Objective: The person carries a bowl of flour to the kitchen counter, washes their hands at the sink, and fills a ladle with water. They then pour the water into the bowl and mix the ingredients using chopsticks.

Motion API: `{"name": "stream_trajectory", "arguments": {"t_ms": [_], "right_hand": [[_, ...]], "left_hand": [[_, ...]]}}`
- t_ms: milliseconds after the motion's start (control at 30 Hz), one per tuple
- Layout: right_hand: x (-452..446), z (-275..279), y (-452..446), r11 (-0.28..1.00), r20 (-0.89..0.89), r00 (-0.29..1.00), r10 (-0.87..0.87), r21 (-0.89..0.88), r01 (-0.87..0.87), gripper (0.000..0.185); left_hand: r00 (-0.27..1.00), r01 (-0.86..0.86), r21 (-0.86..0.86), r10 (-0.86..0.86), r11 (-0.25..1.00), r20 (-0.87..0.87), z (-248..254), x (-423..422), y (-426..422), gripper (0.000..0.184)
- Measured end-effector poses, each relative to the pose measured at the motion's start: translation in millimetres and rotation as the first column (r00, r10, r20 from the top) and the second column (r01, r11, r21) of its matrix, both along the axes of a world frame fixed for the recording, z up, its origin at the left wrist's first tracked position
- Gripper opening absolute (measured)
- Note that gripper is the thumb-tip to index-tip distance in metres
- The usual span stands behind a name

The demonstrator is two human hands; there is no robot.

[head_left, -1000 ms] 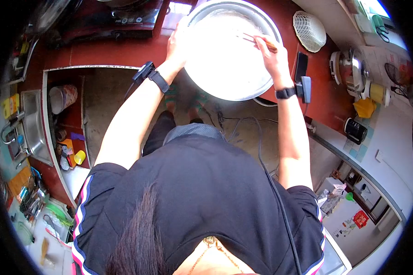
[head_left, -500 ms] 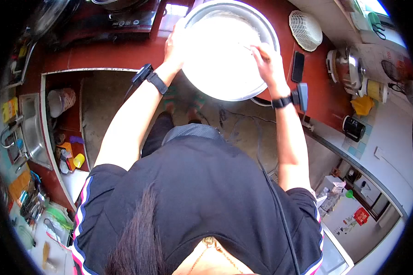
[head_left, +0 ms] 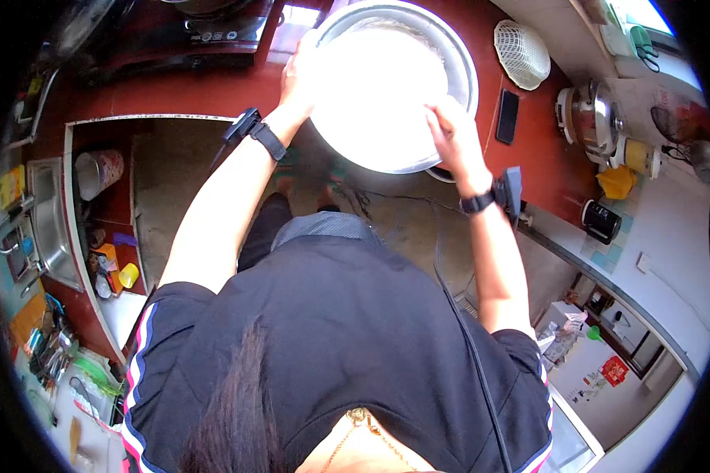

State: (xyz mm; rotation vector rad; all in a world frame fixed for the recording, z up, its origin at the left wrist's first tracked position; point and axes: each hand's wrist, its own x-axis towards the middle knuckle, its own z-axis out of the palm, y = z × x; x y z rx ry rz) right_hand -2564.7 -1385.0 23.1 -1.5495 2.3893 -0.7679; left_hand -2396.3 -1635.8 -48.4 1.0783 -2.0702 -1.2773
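Observation:
A large round metal basin (head_left: 460, 59) rests at the counter's near edge, its inside washed out by glare. Something white (head_left: 379, 98) fills much of it, too bright to identify. At the basin's left rim, my left hand (head_left: 298, 83) grips the edge, its fingertips lost in the glare. My right hand (head_left: 454, 130) is over the basin's right side with its fingers curled together. Whatever those fingers may hold is swallowed by the brightness.
Right of the basin lie a black phone (head_left: 507, 116) and a white mesh basket (head_left: 522, 55) on the red counter (head_left: 548, 169). A glass-lidded cooker (head_left: 596, 122) stands farther right. An induction cooktop (head_left: 213, 35) is at the back left, with a sink (head_left: 55, 225) at far left.
My right hand has moved down and slightly left, closer to the basin's near right side. My left hand stays on the rim, and the basin has barely moved.

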Motion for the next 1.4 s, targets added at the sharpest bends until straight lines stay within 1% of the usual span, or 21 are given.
{"name": "stream_trajectory", "arguments": {"t_ms": [133,167,267,333,400,467,500,533,600,667,700,733,800,867,900,1033,1067,1133,1200,1267,1400], "right_hand": [[57.7,0.0,-6.0,0.995,-0.178,0.979,0.099,0.004,-0.099,0.023],[56.5,-2.2,-16.2,0.991,-0.200,0.974,0.107,0.095,-0.090,0.023],[19.3,-13.7,-45.8,0.999,0.103,0.994,0.021,-0.030,-0.018,0.021],[13.1,7.3,-41.1,0.994,0.004,1.000,0.024,-0.104,-0.024,0.021],[8.2,-4.8,-7.2,0.992,-0.078,0.997,0.010,0.129,0.000,0.029],[36.7,-3.2,12.3,0.993,-0.136,0.991,0.017,0.121,-0.001,0.035],[52.3,0.9,10.8,0.990,-0.068,0.998,0.013,0.144,-0.003,0.037],[64.0,3.9,0.2,0.997,-0.153,0.986,0.060,0.058,-0.052,0.026],[57.2,-13.6,-12.4,0.990,-0.233,0.970,0.072,0.133,-0.042,0.026],[20.4,-36.2,-20.3,1.000,-0.083,0.996,0.015,0.013,-0.014,0.023],[15.1,-17.9,-28.6,0.998,-0.060,0.998,-0.004,-0.059,0.001,0.032],[15.7,4.8,-29.0,0.996,-0.023,0.999,-0.034,-0.085,0.032,0.017],[14.5,-0.9,-6.3,1.000,-0.106,0.994,-0.022,-0.002,0.022,0.016],[36.5,-9.7,11.5,0.998,-0.039,0.998,-0.051,-0.027,0.050,0.016],[45.0,1.6,7.7,0.996,0.020,0.999,-0.033,0.079,0.031,0.018],[24.7,26.6,-36.8,0.999,0.016,0.999,0.031,-0.038,-0.030,0.023],[16.6,36.5,-52.0,1.000,0.142,0.990,-0.023,0.002,0.023,0.022],[-16.0,48.2,-75.4,0.988,0.028,0.990,0.135,-0.081,-0.132,0.020],[-52.3,36.5,-81.0,0.985,0.010,0.991,0.132,-0.118,-0.130,0.019],[-75.3,31.2,-67.8,0.991,0.130,0.988,0.089,-0.116,-0.074,0.019],[-74.2,22.3,-2.8,0.999,0.215,0.976,-0.039,-0.018,0.044,0.017]], "left_hand": [[0.999,-0.014,-0.009,0.015,1.000,0.032,4.9,1.4,1.8,0.054],[0.999,-0.012,-0.013,0.012,1.000,0.031,5.0,1.1,2.7,0.054],[1.000,-0.009,-0.029,0.009,1.000,0.027,-0.4,1.8,1.0,0.054],[1.000,-0.008,-0.028,0.008,1.000,0.018,-7.5,1.3,-0.6,0.053],[0.999,-0.012,-0.011,0.012,1.000,0.040,1.2,0.0,1.1,0.052],[0.999,-0.027,0.012,0.027,1.000,0.033,2.8,-1.1,1.9,0.051],[0.999,-0.031,0.020,0.031,0.999,0.020,1.3,-1.1,1.1,0.051],[1.000,-0.030,0.028,0.029,0.999,0.011,-0.1,0.0,1.7,0.051],[0.999,-0.025,0.034,0.024,0.999,0.027,-0.6,1.3,3.8,0.050],[0.999,-0.021,0.018,0.021,1.000,0.026,-0.1,0.8,0.6,0.050],[1.000,-0.016,0.011,0.016,1.000,0.021,-1.6,1.7,1.1,0.050],[1.000,-0.012,0.004,0.011,1.000,0.011,-3.1,1.6,0.7,0.050],[1.000,-0.011,-0.017,0.011,1.000,-0.011,-1.2,0.3,-0.2,0.049],[1.000,-0.014,-0.020,0.013,1.000,-0.016,-0.1,0.0,0.8,0.049],[1.000,-0.009,-0.019,0.009,1.000,-0.007,1.2,0.7,0.4,0.049],[1.000,-0.010,-0.079,0.009,0.997,-0.018,-9.7,0.4,-0.4,0.050],[1.000,-0.010,-0.070,0.009,0.998,-0.020,-11.5,1.0,-0.7,0.050],[1.000,-0.011,-0.051,0.009,0.999,-0.030,-13.7,0.5,-0.9,0.049],[0.999,-0.005,-0.052,0.003,0.999,-0.033,-13.2,1.1,-0.9,0.049],[0.999,-0.009,-0.060,0.007,0.998,-0.038,-11.7,2.4,0.3,0.048],[0.999,-0.030,-0.055,0.028,0.998,-0.041,-11.5,0.8,0.6,0.047]]}}
